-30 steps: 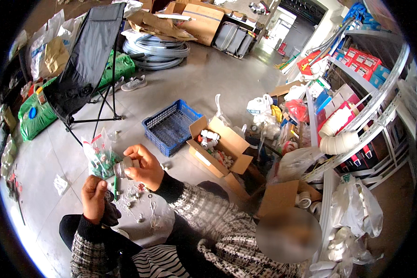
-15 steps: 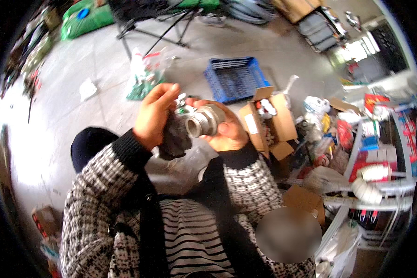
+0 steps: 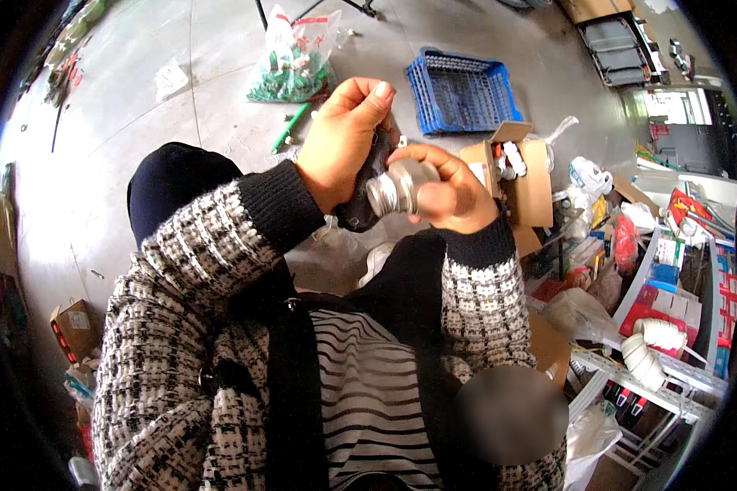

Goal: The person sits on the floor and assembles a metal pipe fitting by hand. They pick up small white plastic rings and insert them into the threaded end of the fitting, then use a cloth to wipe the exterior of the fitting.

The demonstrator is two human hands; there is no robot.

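My right hand is closed around a silver metal pipe fitting, whose ringed, threaded-looking end points left toward my other hand. My left hand is closed on a dark grey cloth, which hangs below its fingers beside the fitting. The fingertips of that hand are partly hidden, and I cannot tell whether the cloth touches the metal. Both hands are raised in front of my striped shirt, above my lap.
Beyond my hands, a clear bag of green parts, a green tube and a blue plastic crate lie on the floor. An opened cardboard box stands right of my right hand. Farther right, a cluttered metal rack holds packages and white hose.
The view has shifted, so the floor things appear higher and farther right. Both hands also appear higher and farther right, still holding the fitting and the cloth close together.
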